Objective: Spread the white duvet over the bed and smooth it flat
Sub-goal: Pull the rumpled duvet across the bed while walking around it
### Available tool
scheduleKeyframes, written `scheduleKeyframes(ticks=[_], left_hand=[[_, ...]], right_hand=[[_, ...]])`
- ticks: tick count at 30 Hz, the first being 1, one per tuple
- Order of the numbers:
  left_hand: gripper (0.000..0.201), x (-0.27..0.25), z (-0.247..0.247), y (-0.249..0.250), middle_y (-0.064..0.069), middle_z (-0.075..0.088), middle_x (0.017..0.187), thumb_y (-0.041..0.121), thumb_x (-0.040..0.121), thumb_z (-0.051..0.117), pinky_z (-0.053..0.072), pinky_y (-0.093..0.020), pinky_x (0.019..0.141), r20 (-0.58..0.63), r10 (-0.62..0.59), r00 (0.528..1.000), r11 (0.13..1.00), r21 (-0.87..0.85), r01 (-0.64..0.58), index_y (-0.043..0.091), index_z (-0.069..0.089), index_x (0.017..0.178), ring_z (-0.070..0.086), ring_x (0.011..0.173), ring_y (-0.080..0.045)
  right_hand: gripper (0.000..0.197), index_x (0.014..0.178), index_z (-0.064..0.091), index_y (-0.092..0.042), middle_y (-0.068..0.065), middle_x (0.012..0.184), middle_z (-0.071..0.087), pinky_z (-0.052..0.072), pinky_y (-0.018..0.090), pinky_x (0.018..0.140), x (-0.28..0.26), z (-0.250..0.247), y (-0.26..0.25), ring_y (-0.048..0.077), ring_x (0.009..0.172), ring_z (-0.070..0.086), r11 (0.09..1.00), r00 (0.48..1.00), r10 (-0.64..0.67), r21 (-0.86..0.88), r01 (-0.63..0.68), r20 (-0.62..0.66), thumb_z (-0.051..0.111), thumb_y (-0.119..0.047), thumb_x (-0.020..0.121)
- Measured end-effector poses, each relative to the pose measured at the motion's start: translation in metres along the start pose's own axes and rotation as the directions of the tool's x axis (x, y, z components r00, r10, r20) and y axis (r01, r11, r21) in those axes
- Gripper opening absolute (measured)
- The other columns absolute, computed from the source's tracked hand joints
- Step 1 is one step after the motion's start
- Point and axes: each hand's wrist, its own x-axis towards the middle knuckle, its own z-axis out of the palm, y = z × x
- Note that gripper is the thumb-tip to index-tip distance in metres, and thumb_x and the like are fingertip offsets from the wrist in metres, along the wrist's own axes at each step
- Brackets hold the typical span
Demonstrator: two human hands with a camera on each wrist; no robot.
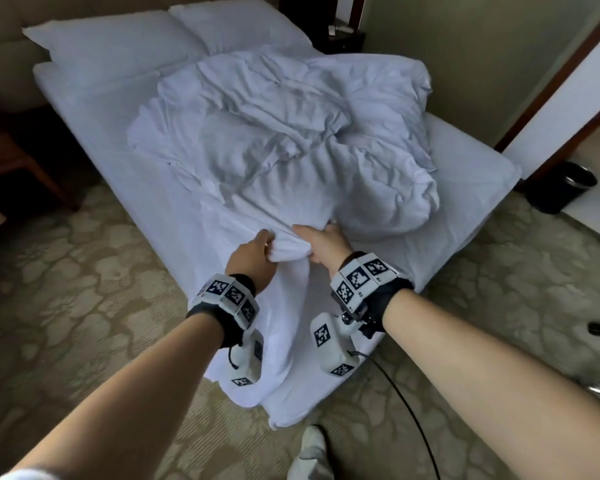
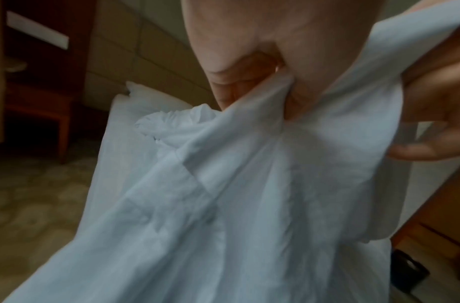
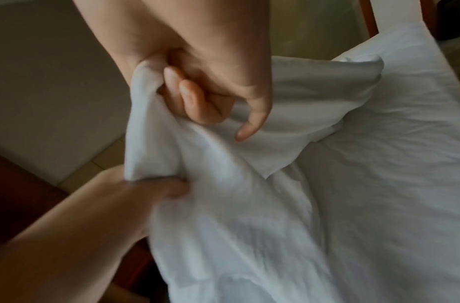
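a person's two hands gather one bunched fold of a white duvet [image 1: 284, 140] near the foot of a bed [image 1: 471, 150], lower centre of the head view. the left hand [image 1: 253, 259] has its fingers curled round the cloth — the left wrist view shows fabric pinched between fingers and thumb. the right hand [image 1: 323, 242], just beside it and touching the same fold, grips with curled fingers, thumb pressed into the cloth in the right wrist view. the duvet lies crumpled in a heap across the middle of the mattress, one part trailing over the bed's near corner toward the patterned carpet [image 1: 94, 271]. two white pillows [image 1: 118, 39] sit at the upper left — a black waste bin [image 1: 565, 187] stands on the floor at the right edge.
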Motion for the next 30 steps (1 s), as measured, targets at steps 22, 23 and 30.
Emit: scheduleKeyframes(ticks=[22, 23, 30], left_hand=[[0.04, -0.096, -0.11, -0.031, -0.002, 0.064, 0.12, 0.018, 0.086, 0.055, 0.043, -0.027, 0.092, 0.268, -0.091, 0.959, 0.932, 0.363, -0.013, 0.028, 0.059, 0.124, 0.055, 0.115, -0.023], [0.037, -0.1, -0.106, -0.026, -0.003, 0.065, 0.118, 0.016, 0.085, 0.056, 0.042, -0.025, 0.088, 0.304, -0.08, 0.949, 0.934, 0.356, -0.036, 0.024, 0.062, 0.121, 0.056, 0.113, -0.023], [0.045, -0.103, -0.057, -0.016, -0.006, 0.064, 0.103, 0.034, 0.08, 0.07, 0.044, -0.025, 0.077, 0.636, -0.112, 0.764, 0.881, 0.419, -0.22, 0.018, 0.06, 0.12, 0.055, 0.091, -0.017]], right_hand=[[0.04, 0.135, 0.048, -0.003, 0.016, 0.138, 0.048, 0.045, 0.019, 0.086, -0.028, -0.062, -0.025, 0.031, 0.128, 0.047, 0.865, 0.996, 0.047, -0.495, -0.08, -0.079, 0.046, -0.007, 0.095], [0.04, 0.136, 0.046, -0.002, 0.016, 0.142, 0.045, 0.046, 0.019, 0.088, -0.036, -0.07, -0.026, 0.03, 0.131, 0.044, 0.877, 0.993, 0.049, -0.472, -0.093, -0.105, 0.043, -0.011, 0.097], [0.021, 0.098, 0.059, 0.005, 0.01, 0.087, 0.054, 0.044, 0.023, 0.062, -0.076, -0.13, 0.021, 0.021, 0.076, 0.051, 0.933, 0.927, 0.171, -0.248, -0.261, -0.334, 0.059, -0.013, 0.088]])
